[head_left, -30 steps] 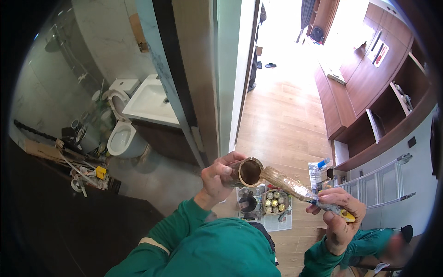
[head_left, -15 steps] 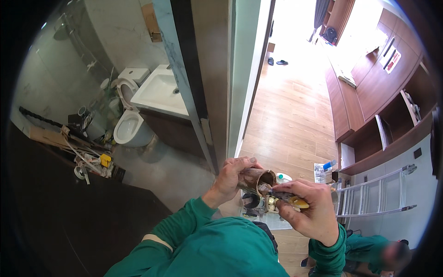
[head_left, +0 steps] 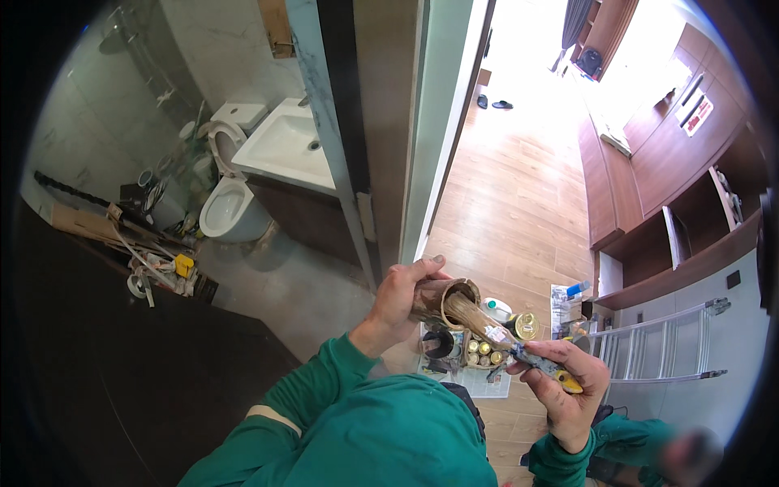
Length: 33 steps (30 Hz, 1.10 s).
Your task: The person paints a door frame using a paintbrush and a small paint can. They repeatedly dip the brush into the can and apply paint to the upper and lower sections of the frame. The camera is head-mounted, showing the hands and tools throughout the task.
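My left hand (head_left: 388,310) is wrapped round a brown-stained, cylinder-shaped cup (head_left: 428,301). The cup lies tilted on its side, mouth toward the right. Between the fingers and thumb of my right hand (head_left: 573,398) is a paintbrush (head_left: 526,354) with a smeared handle and yellow end. Its bristles reach into the cup's mouth, and their tips are hidden inside. Below the brush, several small gold-lidded cans (head_left: 484,354) stand together on spread newspaper (head_left: 487,385). A dark open pot (head_left: 439,345) is beside them. A larger can (head_left: 527,326) and a white bottle with a green cap (head_left: 494,308) stand farther off.
A door frame (head_left: 381,122) divides a bathroom with a toilet (head_left: 230,213) and basin (head_left: 280,154) from the wood-floored room. An aluminium ladder (head_left: 661,345) is at the right, near another person in green (head_left: 633,438). A dark panel (head_left: 154,373) fills the lower left.
My right hand has moved right and down, drawing the paintbrush partly out of the cup, so more of its bristles show. My left hand and the cup have shifted slightly left and up.
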Each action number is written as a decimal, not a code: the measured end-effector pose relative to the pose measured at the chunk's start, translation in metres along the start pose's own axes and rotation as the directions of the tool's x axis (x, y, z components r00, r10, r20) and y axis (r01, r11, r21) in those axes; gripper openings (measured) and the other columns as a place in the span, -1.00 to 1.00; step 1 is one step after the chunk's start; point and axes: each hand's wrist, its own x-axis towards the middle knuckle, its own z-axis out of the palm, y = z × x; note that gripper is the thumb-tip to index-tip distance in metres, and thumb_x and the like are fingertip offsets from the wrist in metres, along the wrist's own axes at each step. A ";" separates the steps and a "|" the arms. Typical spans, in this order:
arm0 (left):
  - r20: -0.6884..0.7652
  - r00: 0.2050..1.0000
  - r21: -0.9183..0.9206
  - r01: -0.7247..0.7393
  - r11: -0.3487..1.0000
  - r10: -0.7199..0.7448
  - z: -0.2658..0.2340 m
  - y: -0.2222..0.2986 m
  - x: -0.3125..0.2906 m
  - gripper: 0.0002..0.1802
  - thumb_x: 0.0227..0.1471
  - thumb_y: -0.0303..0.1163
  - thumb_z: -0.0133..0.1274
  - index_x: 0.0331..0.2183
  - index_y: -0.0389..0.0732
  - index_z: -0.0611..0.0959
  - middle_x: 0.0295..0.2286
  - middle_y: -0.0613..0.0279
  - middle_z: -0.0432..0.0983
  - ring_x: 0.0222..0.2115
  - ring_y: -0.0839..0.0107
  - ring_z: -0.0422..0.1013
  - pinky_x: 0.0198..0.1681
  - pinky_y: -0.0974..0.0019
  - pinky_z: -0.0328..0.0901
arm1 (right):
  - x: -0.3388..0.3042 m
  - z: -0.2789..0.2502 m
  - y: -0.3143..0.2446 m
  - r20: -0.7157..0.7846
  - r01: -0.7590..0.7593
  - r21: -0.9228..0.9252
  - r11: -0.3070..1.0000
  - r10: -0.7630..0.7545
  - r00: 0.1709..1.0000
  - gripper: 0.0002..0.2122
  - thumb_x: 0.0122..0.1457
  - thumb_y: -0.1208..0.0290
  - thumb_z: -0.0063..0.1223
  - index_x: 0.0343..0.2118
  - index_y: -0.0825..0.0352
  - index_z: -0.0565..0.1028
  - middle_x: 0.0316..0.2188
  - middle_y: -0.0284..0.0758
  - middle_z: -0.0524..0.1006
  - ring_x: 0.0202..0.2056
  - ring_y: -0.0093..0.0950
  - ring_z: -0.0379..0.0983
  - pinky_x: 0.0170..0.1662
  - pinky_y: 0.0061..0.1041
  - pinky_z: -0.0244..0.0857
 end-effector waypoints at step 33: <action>0.073 0.994 -0.124 -0.076 0.989 0.086 -0.013 0.062 -0.013 -0.60 0.28 -0.04 -0.05 -0.24 -0.16 0.68 -0.37 0.14 0.66 -0.44 0.28 0.57 -0.44 0.12 0.45 | -0.019 0.029 -0.017 -0.087 0.396 0.074 0.915 -0.390 0.917 -0.73 0.14 0.64 0.10 -0.07 0.49 0.60 -0.24 -0.18 0.64 -0.28 -0.41 0.59 -0.16 -0.46 0.46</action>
